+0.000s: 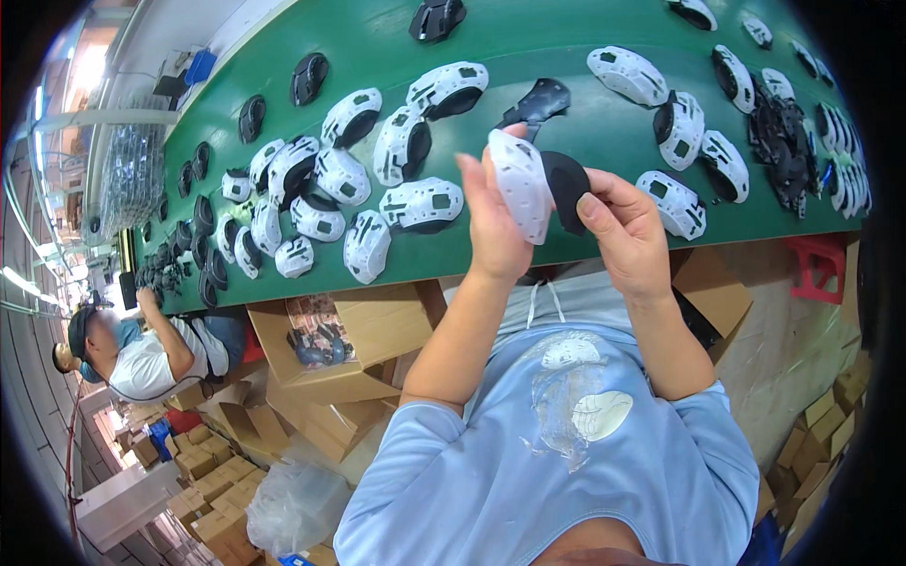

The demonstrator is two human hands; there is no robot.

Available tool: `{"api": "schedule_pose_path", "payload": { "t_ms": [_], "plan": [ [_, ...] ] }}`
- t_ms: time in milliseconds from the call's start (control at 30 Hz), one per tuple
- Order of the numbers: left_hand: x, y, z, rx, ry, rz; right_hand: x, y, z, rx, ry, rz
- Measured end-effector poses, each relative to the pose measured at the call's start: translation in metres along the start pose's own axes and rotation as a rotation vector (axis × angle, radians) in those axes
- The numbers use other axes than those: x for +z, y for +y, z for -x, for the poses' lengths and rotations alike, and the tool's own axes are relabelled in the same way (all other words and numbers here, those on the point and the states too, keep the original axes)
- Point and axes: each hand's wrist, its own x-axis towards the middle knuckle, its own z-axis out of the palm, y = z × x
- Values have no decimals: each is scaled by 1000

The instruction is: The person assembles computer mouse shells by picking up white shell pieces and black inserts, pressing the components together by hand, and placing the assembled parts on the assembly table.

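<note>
In front of my chest, over the near edge of the green table (528, 261), my left hand (498, 231) holds a smooth white curved plastic shell (521, 189), shaped like a computer mouse cover. My right hand (625, 226) pinches a dark, rounded flat piece (564, 189) between thumb and fingers. The dark piece is right beside the shell; whether the two are joined or only touching I cannot tell. Just beyond my hands lies a black angular mouse part (540, 106). White shells with cutouts and black parts surround it, such as one shell (422, 203) to the left and another (672, 203) to the right.
More black mouse parts (309, 78) run along the table's left side. Dark pieces (781, 141) and stacked white shells (849, 179) sit at the far right. Open cardboard boxes (377, 321) stand below the edge. A co-worker (160, 354) sits at the left; a red stool (817, 269) stands right.
</note>
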Motion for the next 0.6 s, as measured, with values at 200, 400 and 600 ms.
{"api": "schedule_pose_path", "payload": {
  "t_ms": [200, 400, 600],
  "plan": [
    [10, -7, 2, 39, 163, -37, 3, 5, -1, -102, -15, 231],
    [1, -19, 3, 325, 137, -78, 10, 10, -4, -416, 29, 725],
    [-13, -19, 4, 376, 178, -127, 3, 16, -13, -571, -42, 831]
  ]
}}
